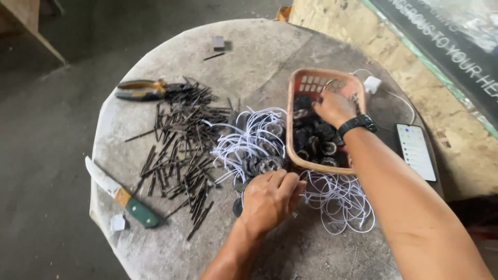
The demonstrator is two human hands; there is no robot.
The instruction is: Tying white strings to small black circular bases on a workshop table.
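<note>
R hand point(333, 107), mid-right of frame, fingers clenched on a dark round piece in basket point(311, 78). L hand point(270, 199) curled over white cords point(249, 140), grip unclear. Cords look light, limp, tangle-prone; prob best taken by the stiff round pieces.

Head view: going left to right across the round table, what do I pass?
Knife → pliers → pile of dark nails → white cord loops → left hand → right hand in the basket → white charger → phone.

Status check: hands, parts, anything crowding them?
Right hand reaching into the basket of dark round parts. Left hand closed on a dark part by the white wire loops. Loops crowd both hands; nails lie left.
</note>
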